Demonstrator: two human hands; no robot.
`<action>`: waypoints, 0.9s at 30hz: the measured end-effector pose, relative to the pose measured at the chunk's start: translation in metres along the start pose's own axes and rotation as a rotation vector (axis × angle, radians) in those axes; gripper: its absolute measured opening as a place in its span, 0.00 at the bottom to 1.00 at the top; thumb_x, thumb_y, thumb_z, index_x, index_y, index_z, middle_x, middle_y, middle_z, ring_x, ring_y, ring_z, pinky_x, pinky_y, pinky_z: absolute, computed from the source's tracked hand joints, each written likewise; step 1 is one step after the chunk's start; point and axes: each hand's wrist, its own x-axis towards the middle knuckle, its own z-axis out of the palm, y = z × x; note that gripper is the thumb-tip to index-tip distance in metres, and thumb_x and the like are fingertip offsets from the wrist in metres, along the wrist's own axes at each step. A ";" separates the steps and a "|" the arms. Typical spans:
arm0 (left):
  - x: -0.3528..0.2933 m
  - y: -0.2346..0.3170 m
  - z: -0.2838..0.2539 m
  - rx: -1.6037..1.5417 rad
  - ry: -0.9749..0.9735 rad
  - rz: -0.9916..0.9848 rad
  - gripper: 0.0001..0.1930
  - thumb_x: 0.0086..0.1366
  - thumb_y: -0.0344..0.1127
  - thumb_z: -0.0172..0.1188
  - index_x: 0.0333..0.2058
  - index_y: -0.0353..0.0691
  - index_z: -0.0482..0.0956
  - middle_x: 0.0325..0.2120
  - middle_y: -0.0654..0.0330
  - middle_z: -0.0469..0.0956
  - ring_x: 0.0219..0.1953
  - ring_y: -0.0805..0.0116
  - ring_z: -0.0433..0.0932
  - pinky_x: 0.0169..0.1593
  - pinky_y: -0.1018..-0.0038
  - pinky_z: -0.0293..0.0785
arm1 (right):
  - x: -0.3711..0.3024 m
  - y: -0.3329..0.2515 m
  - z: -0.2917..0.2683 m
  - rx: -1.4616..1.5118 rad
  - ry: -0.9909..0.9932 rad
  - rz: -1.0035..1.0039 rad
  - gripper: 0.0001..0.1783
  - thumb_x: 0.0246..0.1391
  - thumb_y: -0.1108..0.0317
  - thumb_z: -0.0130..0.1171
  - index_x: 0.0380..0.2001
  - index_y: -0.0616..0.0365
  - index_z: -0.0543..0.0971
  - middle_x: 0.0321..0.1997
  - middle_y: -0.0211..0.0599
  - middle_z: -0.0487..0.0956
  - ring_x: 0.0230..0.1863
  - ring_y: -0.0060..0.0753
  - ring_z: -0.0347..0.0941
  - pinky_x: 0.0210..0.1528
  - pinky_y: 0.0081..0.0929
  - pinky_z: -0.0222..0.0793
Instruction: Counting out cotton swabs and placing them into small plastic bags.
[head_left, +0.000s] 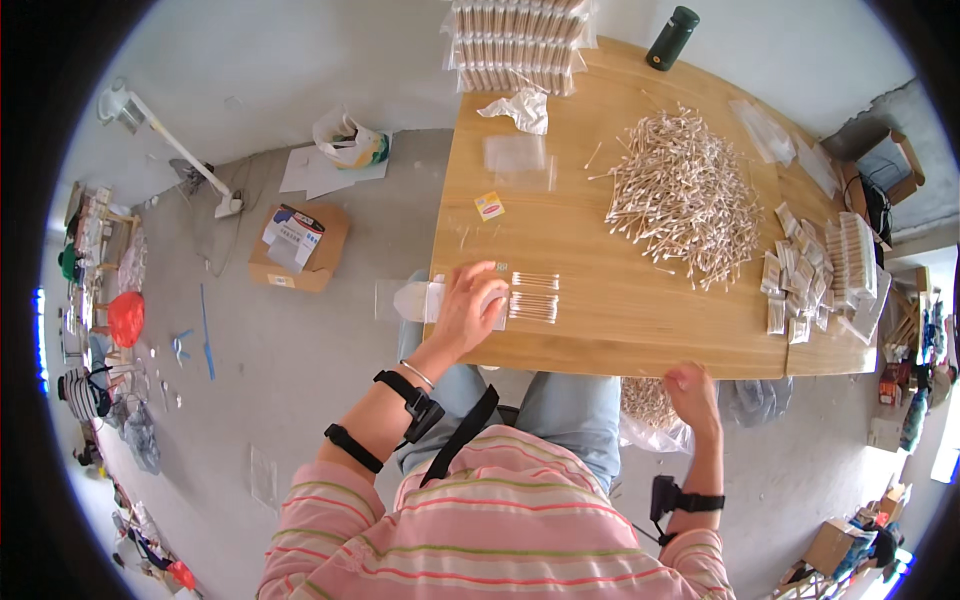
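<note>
My left hand (470,305) rests at the table's front left with its fingers curled. It presses on a clear plastic sleeve (416,302) that reaches past the table's left edge. What lies between its fingers is hidden. Just right of the fingertips, cotton swabs (534,306) lie in short, parallel rows. My right hand (692,392) is closed at the table's front edge, and whether something small is in it cannot be made out. Below and left of it, a plastic bag of cotton swabs (648,402) sits under the table edge.
A big heap of loose cotton swabs (685,185) covers the table's right middle. Small filled packets (798,268) lie at the right. Stacked packs (520,45) stand at the back, with a dark green bottle (673,38) and empty clear bags (515,154). A cardboard box (325,262) is on the floor.
</note>
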 end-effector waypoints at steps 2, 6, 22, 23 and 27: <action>-0.003 0.009 0.003 -0.001 -0.017 0.055 0.12 0.53 0.29 0.63 0.39 0.43 0.78 0.52 0.53 0.68 0.54 0.48 0.66 0.56 0.57 0.65 | -0.026 0.021 -0.023 -0.219 -0.037 0.071 0.10 0.45 0.72 0.62 0.34 0.57 0.82 0.34 0.40 0.79 0.43 0.47 0.71 0.48 0.39 0.66; -0.011 0.019 0.012 0.086 -0.113 0.131 0.16 0.53 0.34 0.64 0.42 0.47 0.79 0.58 0.54 0.63 0.61 0.50 0.60 0.63 0.54 0.58 | -0.041 0.024 -0.020 -0.309 0.058 0.151 0.17 0.43 0.74 0.64 0.40 0.57 0.81 0.45 0.42 0.76 0.49 0.50 0.67 0.52 0.43 0.64; -0.019 0.007 0.009 -0.201 0.078 -0.158 0.25 0.64 0.31 0.52 0.59 0.33 0.64 0.60 0.44 0.62 0.63 0.47 0.61 0.65 0.60 0.56 | 0.060 -0.132 0.105 -0.296 0.011 -0.608 0.35 0.51 0.60 0.60 0.62 0.53 0.64 0.69 0.45 0.55 0.71 0.54 0.46 0.70 0.48 0.45; -0.018 0.007 0.010 -0.201 0.081 -0.158 0.25 0.64 0.31 0.52 0.59 0.33 0.64 0.60 0.44 0.62 0.63 0.47 0.61 0.65 0.60 0.56 | 0.062 -0.133 0.110 -0.345 0.000 -0.629 0.36 0.52 0.55 0.59 0.63 0.53 0.62 0.71 0.45 0.52 0.72 0.53 0.42 0.72 0.47 0.40; -0.012 0.008 0.023 -0.440 0.187 -0.284 0.24 0.69 0.36 0.48 0.61 0.32 0.61 0.60 0.46 0.64 0.64 0.54 0.62 0.64 0.65 0.58 | 0.069 -0.133 0.123 -0.302 -0.062 -0.652 0.34 0.54 0.59 0.57 0.63 0.55 0.62 0.72 0.49 0.49 0.73 0.54 0.40 0.71 0.49 0.40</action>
